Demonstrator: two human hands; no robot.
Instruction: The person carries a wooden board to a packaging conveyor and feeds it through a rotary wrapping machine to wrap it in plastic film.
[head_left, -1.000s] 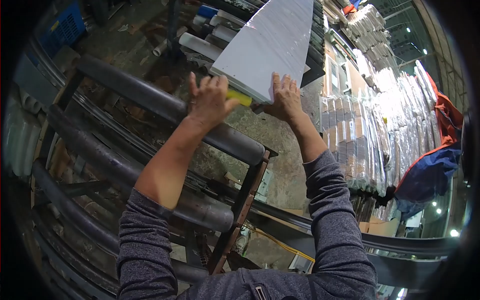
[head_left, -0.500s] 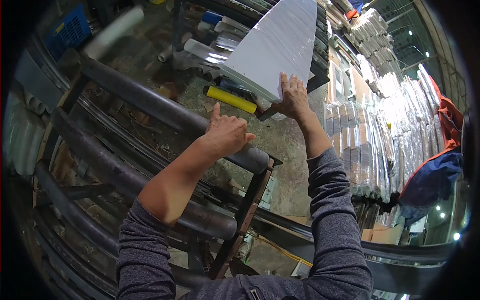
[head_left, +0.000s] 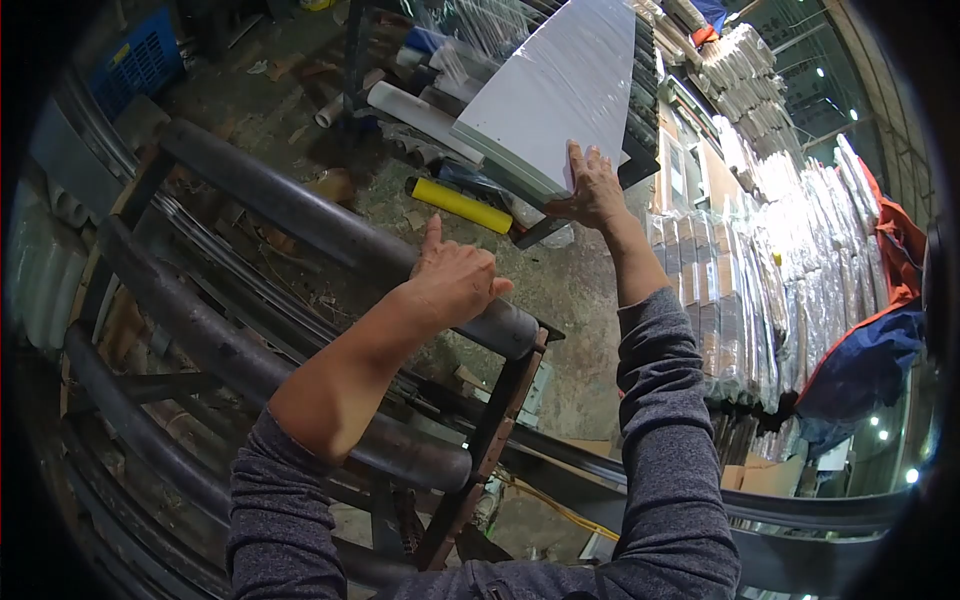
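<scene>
A stack of white panels (head_left: pixel 550 100), its top glossy as if film-covered, lies at the upper middle. My right hand (head_left: pixel 593 190) rests on its near corner with the fingers spread over the top and the thumb at the edge. Nearer the middle, my left hand (head_left: pixel 452 268) hangs above a dark roller, index finger stretched out and the other fingers loosely bent, holding nothing. Beyond it is a yellow tube (head_left: pixel 460 205), apart from the hand. A white roll (head_left: pixel 425 118) lies left of the panels.
A frame with several dark rollers (head_left: pixel 280 210) fills the left and lower left. Film-wrapped stacks (head_left: pixel 745 300) stand at the right beside a blue and orange cloth (head_left: pixel 865 370). A blue crate (head_left: pixel 140 62) is at the upper left.
My left hand has moved from beside the panels down toward me, over the roller, uncovering the yellow tube. A pale roll seen in motion at the upper left is gone. My right hand stays at the corner.
</scene>
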